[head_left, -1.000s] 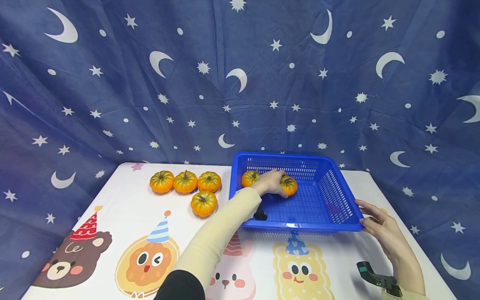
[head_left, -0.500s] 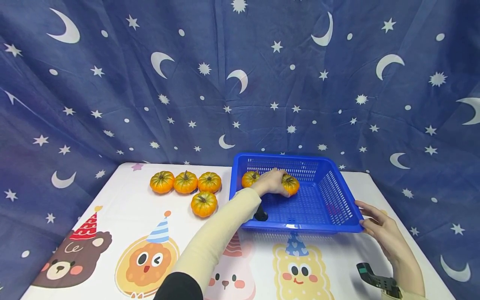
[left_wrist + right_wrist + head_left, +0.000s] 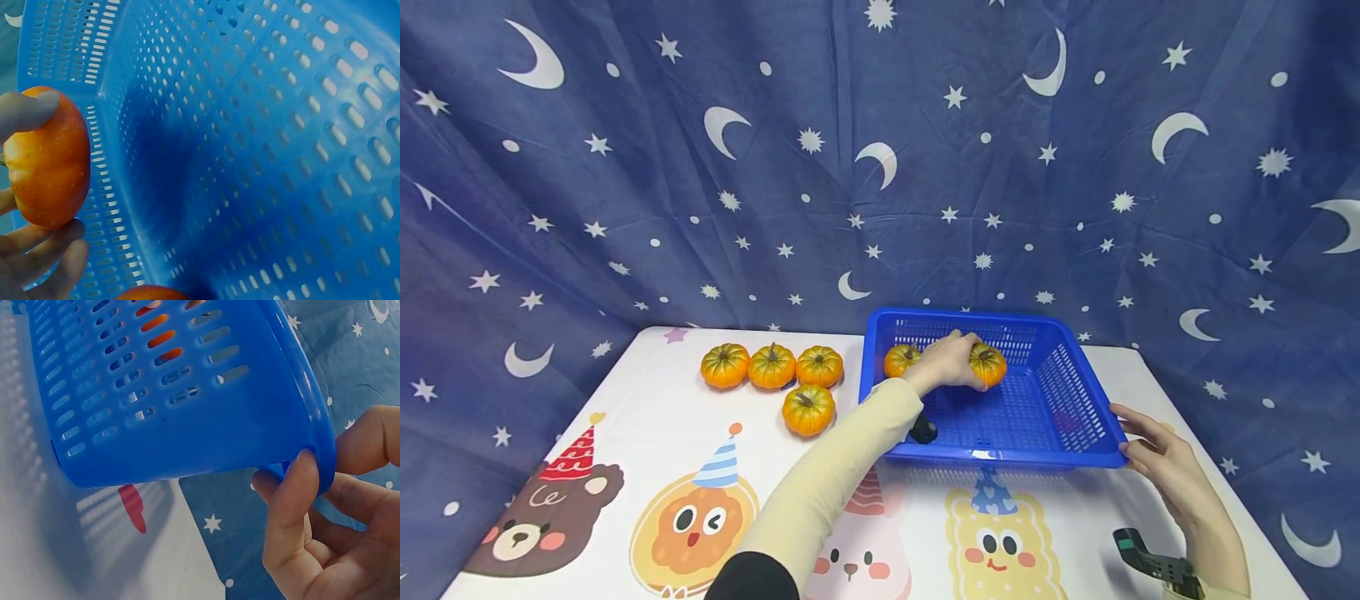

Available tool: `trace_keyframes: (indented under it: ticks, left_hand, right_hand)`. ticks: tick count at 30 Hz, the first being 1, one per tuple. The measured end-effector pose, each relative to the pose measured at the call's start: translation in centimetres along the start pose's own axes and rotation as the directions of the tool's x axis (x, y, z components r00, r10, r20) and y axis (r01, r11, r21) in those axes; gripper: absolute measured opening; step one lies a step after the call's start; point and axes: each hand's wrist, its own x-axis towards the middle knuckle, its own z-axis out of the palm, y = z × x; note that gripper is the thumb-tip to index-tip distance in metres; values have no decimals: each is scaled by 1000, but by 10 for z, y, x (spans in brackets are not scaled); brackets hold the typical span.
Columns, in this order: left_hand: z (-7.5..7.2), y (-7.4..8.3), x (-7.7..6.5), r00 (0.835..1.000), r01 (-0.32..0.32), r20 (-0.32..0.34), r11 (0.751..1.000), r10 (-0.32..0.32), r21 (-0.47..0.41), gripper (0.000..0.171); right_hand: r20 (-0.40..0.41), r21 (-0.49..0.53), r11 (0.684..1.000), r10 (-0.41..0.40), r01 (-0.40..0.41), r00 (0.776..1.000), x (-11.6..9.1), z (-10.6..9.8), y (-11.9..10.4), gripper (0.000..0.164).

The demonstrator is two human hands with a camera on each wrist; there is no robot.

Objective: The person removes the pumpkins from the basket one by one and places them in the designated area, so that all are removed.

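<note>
My left hand [image 3: 951,362] grips a small orange pumpkin [image 3: 988,365] inside the blue plastic basket [image 3: 1000,455]. In the left wrist view the thumb [image 3: 28,114] lies over the top of that pumpkin, with curled fingers at its lower side, close to the slotted wall. Another pumpkin [image 3: 900,359] sits in the basket's back left corner, partly behind the left hand. At the front right corner, my right hand [image 3: 1176,462] pinches the basket rim [image 3: 315,406] between thumb and fingers. Through the wall slots in the right wrist view, some orange shows.
Left of the basket, three pumpkins [image 3: 772,366] stand in a row on the white cartoon-print tablecloth [image 3: 625,533]. One more pumpkin [image 3: 808,409] sits in front of the row's right end. A blue curtain [image 3: 760,167] with moons and stars hangs right behind the table.
The held pumpkin has shifted slightly right and up within the basket, the left hand moving with it. My right hand stays at the rim.
</note>
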Motion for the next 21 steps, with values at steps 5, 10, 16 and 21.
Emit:
trace_keyframes:
  ticks: [5, 10, 16, 21]
  left_hand:
    - [-1, 2, -1, 1000, 6, -22, 1000, -7, -7, 82]
    - [-7, 4, -6, 999, 5, -45, 1000, -5, 11, 84]
    - [-19, 9, -11, 997, -4, -79, 1000, 7, 29, 85]
    - [-26, 12, -16, 995, 4, -102, 999, 0, 36, 85]
  right_hand:
    - [6, -1, 1000, 11, -11, 1000, 0, 0, 0, 56]
    - [7, 9, 1000, 10, -10, 1000, 0, 1, 0, 55]
    - [-2, -3, 1000, 2, -2, 1000, 0, 1, -1, 56]
    - [-3, -3, 1000, -2, 2, 1000, 0, 1, 0, 56]
